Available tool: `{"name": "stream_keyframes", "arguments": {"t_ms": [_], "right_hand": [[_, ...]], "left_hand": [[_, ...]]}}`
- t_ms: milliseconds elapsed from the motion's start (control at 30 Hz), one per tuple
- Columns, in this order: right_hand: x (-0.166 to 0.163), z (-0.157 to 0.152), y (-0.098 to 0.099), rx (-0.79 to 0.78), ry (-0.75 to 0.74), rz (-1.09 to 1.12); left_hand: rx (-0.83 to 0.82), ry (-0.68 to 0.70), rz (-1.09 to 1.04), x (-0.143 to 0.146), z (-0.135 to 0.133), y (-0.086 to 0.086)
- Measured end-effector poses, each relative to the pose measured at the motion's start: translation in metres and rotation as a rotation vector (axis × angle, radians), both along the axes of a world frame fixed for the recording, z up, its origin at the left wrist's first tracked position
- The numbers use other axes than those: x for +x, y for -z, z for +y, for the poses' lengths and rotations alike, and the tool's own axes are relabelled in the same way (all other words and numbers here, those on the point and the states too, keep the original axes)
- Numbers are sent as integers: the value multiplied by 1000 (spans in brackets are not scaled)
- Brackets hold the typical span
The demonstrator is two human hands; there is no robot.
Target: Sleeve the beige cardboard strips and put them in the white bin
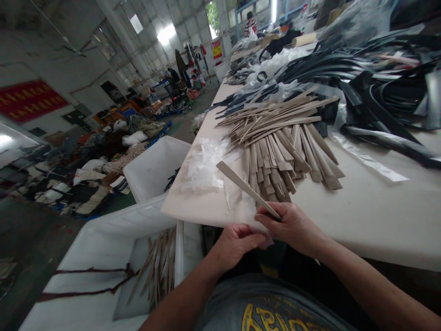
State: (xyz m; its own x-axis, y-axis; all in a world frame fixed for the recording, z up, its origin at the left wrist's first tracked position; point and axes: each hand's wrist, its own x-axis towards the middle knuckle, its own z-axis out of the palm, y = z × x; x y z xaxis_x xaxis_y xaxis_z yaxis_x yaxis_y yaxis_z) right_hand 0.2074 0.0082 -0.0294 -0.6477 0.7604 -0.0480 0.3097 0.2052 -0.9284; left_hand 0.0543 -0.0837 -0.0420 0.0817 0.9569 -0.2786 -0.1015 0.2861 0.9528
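Now pinching the taupe strip [241, 185] in the right hand [290, 226], translucent film [268, 240] in the left hand [237, 246], best gripped lightly to avoid creasing.

The right grip [294, 225] hides part of the beige strip [246, 188].

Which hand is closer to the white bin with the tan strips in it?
Left. The left hand is to the right of the white bin; the right hand is farther right, by the table's edge.

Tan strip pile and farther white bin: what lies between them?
In the head view, a heap of whitish plastic pieces on the table lies between the pile and the bin.
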Motion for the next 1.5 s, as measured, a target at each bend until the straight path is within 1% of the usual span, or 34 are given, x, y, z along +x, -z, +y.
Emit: {"name": "stream_keyframes", "arguments": {"t_ms": [67,167,233,300,367,433,500,633,767,833,933,1033,1133,1200,1267,1300,1333,1400,1433,1467,1500], "right_hand": [[3,1,-2,13,-10,11],[19,0,-1,29,30,54],[36,-3,4,23,78,70],[55,-8,14,20,104,29],[71,-17,26,44,107,-71],[82,-26,38,80,114,-158],[86,-35,45,128,113,-180],[81,-43,49,218,110,-131],[75,-39,51,288,130,-154],[72,-37,52,291,116,-172],[66,-34,47,244,83,-208],[60,-34,40,104,38,-214],[59,-38,40,-27,-25,-148],[61,-42,46,-42,-16,-134],[62,-45,54,-59,8,-162],[62,-45,56,-74,19,-172],[62,-45,57,-84,27,-171],[60,-44,56,-85,31,-133],[58,-43,53,-76,30,-108],[57,-42,50,-68,29,-91],[55,-42,47,-68,29,-83]], "left_hand": [[-35,-71,-75,6,6,3],[-83,-257,-265,11,16,8],[-76,-395,-404,11,23,9],[-49,-495,-500,11,32,9],[-20,-554,-552,12,40,7],[10,-580,-573,14,49,4],[30,-591,-582,17,56,2],[40,-582,-594,25,65,-3],[40,-552,-601,32,66,-4],[41,-523,-599,36,64,-2],[44,-473,-575,42,58,3],[32,-463,-547,45,54,5],[51,-540,-540,39,56,3],[77,-604,-530,34,56,3],[94,-613,-487,34,53,7],[90,-575,-445,37,50,10],[72,-498,-400,41,46,13],[11,-288,-335,49,39,17],[-12,-205,-325,52,36,18],[-9,-168,-333,54,36,17],[24,-183,-355,53,36,14]]}}
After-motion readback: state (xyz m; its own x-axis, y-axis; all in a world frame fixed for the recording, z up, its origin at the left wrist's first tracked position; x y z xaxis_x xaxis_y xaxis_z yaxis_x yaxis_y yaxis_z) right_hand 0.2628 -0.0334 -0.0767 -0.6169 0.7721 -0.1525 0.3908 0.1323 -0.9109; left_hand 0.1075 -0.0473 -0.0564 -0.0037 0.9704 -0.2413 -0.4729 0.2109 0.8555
